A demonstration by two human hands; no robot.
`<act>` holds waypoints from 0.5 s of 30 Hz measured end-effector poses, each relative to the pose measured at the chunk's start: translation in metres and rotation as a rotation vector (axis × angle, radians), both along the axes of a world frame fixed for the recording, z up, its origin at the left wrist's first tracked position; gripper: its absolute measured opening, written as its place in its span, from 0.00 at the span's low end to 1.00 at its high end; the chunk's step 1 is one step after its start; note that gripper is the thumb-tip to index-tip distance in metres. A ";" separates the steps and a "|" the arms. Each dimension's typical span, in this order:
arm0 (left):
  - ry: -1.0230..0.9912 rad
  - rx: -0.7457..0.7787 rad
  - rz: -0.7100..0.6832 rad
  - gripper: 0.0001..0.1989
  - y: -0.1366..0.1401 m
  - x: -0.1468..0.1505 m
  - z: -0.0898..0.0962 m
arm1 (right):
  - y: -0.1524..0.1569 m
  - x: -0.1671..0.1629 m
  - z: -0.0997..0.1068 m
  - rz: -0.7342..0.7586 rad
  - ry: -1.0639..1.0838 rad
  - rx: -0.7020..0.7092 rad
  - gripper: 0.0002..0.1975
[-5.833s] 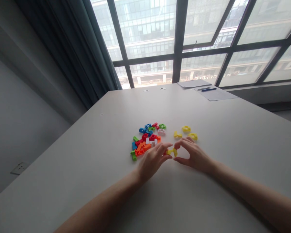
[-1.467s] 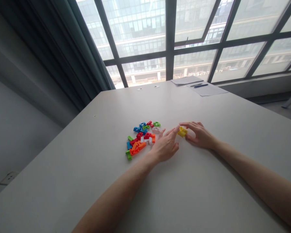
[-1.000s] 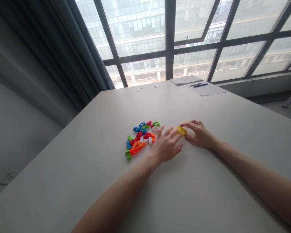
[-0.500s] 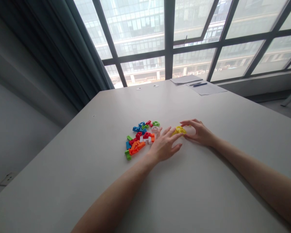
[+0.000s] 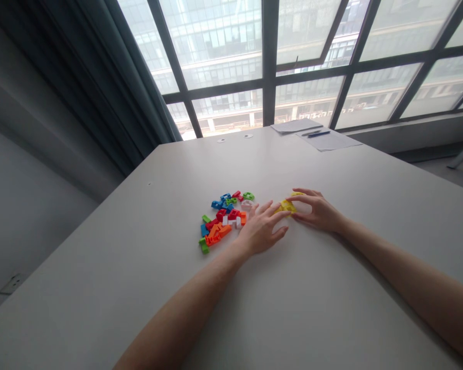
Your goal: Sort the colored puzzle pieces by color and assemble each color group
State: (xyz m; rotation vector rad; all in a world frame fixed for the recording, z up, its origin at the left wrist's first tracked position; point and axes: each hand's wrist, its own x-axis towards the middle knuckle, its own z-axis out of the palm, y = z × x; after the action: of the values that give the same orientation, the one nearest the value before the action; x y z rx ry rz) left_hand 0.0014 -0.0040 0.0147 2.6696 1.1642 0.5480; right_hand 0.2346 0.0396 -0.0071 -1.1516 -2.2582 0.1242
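My left hand (image 5: 261, 228) lies palm down with its fingers spread, the fingertips touching the left side of some yellow toy blocks (image 5: 287, 206). On the right of these, my right hand (image 5: 317, 209) curves round, its thumb and fingertips closed on a yellow block. More yellow shows just behind its fingers. How many yellow pieces there are is partly hidden by the fingers. Left of my left hand lies a loose pile of plastic blocks, among them orange (image 5: 218, 232), red (image 5: 221, 215), blue (image 5: 216, 204), green (image 5: 248, 196) and white pieces (image 5: 231, 221).
Everything rests on a wide white table (image 5: 200, 169). Sheets of paper (image 5: 296, 126) with pens (image 5: 318, 134) lie at its far right edge, below the windows. A dark curtain (image 5: 131, 103) hangs at the left, and a wall socket (image 5: 11, 283) sits low on that wall.
Some yellow now shows above my right hand's fingers, where less showed before. Both hands have barely shifted, and the pile at the left is the same.
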 end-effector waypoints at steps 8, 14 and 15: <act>0.003 0.065 0.016 0.18 -0.002 0.001 -0.001 | -0.001 -0.003 0.002 -0.005 0.009 0.012 0.17; -0.056 0.102 0.043 0.17 0.000 0.000 -0.002 | -0.004 -0.007 0.002 -0.032 -0.008 0.021 0.16; -0.060 0.104 0.044 0.17 0.000 -0.001 -0.002 | -0.004 -0.008 0.002 -0.036 -0.009 0.022 0.16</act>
State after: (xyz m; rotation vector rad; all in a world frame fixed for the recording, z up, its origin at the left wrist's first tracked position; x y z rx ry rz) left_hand 0.0008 -0.0035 0.0124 2.6977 1.2120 0.7100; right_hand 0.2267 0.0353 -0.0051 -1.1831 -2.2404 0.0798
